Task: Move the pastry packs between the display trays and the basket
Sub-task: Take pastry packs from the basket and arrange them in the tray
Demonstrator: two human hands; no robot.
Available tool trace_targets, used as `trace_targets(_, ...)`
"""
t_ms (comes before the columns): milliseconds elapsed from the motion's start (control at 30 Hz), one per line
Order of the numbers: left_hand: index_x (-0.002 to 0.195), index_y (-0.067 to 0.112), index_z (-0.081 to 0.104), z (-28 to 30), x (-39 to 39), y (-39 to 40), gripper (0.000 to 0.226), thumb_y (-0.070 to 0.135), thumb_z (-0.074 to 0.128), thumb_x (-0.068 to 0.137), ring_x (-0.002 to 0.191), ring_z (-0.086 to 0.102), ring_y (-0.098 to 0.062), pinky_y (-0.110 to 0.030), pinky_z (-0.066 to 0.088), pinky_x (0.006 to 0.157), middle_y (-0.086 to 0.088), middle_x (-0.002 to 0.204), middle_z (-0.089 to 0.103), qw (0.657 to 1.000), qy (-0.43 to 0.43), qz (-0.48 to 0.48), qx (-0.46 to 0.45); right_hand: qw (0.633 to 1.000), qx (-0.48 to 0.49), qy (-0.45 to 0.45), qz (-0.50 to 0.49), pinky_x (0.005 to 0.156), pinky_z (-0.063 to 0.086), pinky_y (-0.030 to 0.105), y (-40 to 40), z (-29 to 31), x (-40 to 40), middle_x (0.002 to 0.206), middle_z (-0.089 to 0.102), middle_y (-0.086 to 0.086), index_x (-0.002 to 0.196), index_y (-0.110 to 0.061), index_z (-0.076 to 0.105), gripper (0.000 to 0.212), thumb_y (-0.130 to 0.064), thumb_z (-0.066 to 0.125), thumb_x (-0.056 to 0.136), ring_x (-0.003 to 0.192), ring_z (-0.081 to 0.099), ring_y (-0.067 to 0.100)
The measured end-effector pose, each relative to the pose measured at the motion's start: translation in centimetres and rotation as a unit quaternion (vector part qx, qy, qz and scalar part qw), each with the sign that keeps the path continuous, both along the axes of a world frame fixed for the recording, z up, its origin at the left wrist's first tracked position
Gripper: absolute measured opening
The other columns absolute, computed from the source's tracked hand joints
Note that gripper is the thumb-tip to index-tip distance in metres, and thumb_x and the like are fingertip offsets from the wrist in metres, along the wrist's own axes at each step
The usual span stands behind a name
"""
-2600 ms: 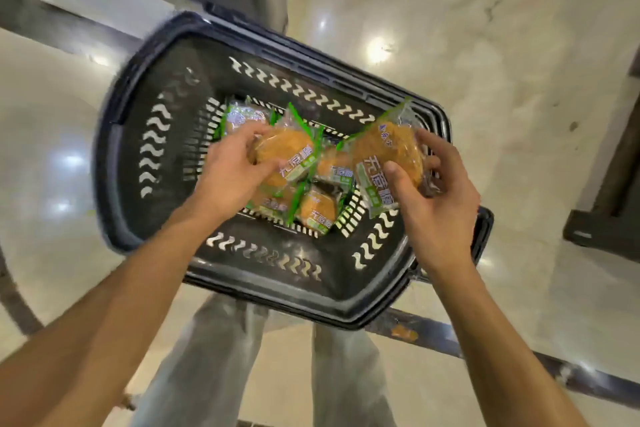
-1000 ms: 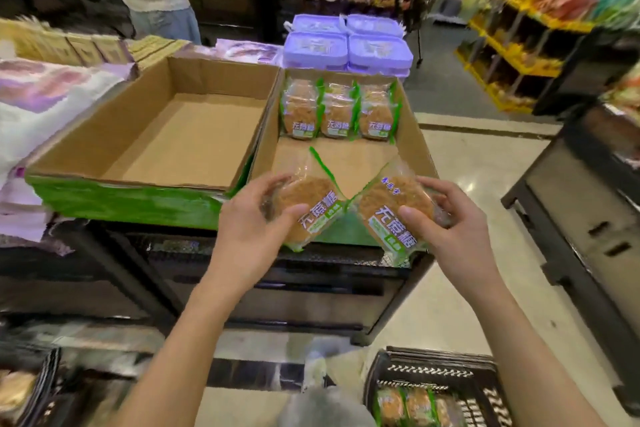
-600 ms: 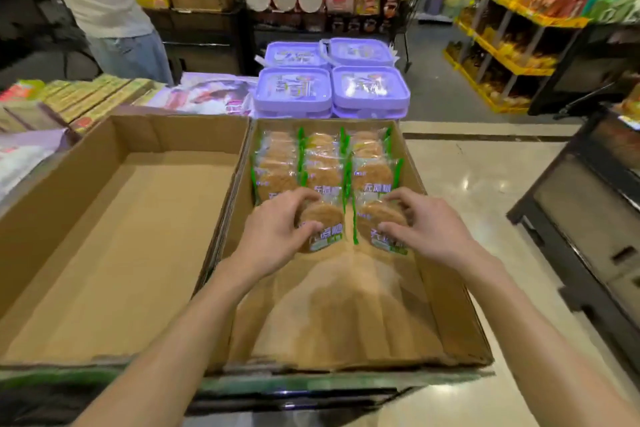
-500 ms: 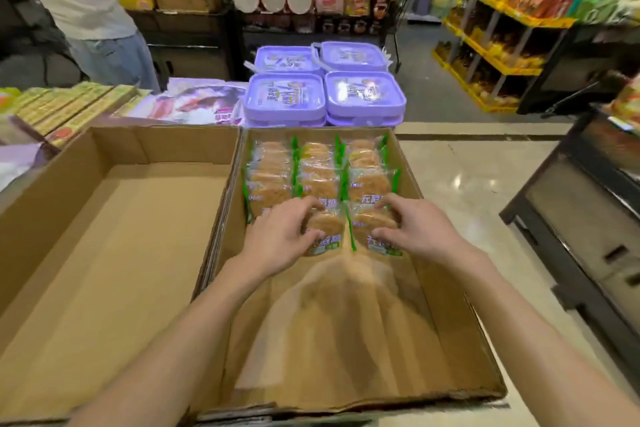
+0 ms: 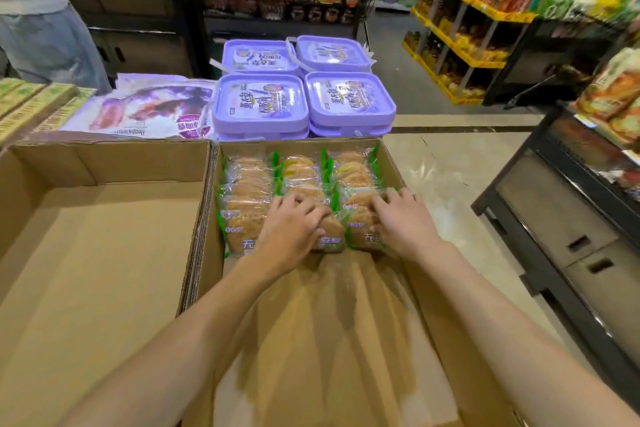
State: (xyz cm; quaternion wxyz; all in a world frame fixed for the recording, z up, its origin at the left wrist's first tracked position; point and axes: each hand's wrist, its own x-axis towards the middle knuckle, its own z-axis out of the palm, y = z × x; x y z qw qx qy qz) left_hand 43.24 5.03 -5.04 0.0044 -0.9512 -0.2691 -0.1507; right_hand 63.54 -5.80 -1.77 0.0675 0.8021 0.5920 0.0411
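Cardboard tray (image 5: 394, 166) now with both carried pastry packs (image 5: 332, 236) laid down, left hand (image 5: 291, 236) and right hand (image 5: 401, 229) fingers flat atop them.

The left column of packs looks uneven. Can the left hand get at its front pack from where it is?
Probably yes. The left hand rests on the middle column, and the front left pastry pack lies uncovered right beside it.

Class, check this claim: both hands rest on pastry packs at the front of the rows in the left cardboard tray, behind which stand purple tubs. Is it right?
Not quite. In the head view the left hand and right hand rest on pastry packs in the right cardboard tray; purple tubs stand behind it.
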Motion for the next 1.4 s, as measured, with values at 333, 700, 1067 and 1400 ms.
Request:
trace_targets(333, 0.145, 0.033, 0.041, -2.1, -1.1, 0.3, 0.093, 0.027, 0.089, 0.066, 0.109, 0.050, -0.029, -0.041, 0.044, 0.084, -0.007, 0.122, 0.054, 0.991, 0.113, 0.069, 0.027, 0.996, 0.084, 0.006, 0.041, 0.115, 0.034, 0.050, 0.5, -2.7, -0.5, 0.128, 0.056, 0.019, 0.126, -0.009, 0.059, 0.060, -0.003, 0.075, 0.068, 0.123, 0.052, 0.037)
trace_targets(700, 0.152, 0.037, 0.035, -1.9, -2.7, 3.7, 0.086, 0.055, 0.076, 0.078, 0.106, 0.050, -0.028, -0.040, 0.046, 0.085, -0.007, 0.125, 0.055, 0.985, 0.139, 0.003, 0.104, 0.994, 0.091, 0.010, 0.054, 0.118, 0.031, 0.055, 0.4, -4.5, 0.2, 0.138, 0.055, 0.024, 0.130, -0.002, 0.055, 0.071, -0.003, 0.084, 0.065, 0.135, 0.049, 0.039)
trace_targets(1067, 0.162, 0.025, 0.011, -1.2, -4.2, 2.7, 0.119, 0.066, 0.077, 0.071, 0.153, 0.016, -0.033, -0.051, 0.025, 0.120, -0.016, 0.165, 0.021, 0.987, 0.121, 0.091, 0.061, 0.981, 0.156, 0.035, 0.109, 0.119, 0.025, 0.062, 0.3, -4.5, -1.3, 0.151, 0.040, 0.030, 0.140, -0.007, 0.051, 0.077, -0.021, 0.077, 0.069, 0.143, 0.036, 0.045)
trace_targets(1400, 0.158, 0.030, -0.017, -1.6, -5.3, 3.0, 0.112, 0.054, 0.067, 0.089, 0.157, -0.001, -0.027, -0.050, 0.008, 0.125, -0.007, 0.170, 0.000, 0.973, 0.163, 0.164, 0.012, 0.984, 0.060, 0.004, 0.168, 0.120, 0.027, 0.056, 3.7, -6.5, -5.2, 0.156, 0.039, 0.022, 0.152, -0.017, 0.039, 0.110, -0.042, 0.093, 0.060, 0.146, 0.034, 0.038)
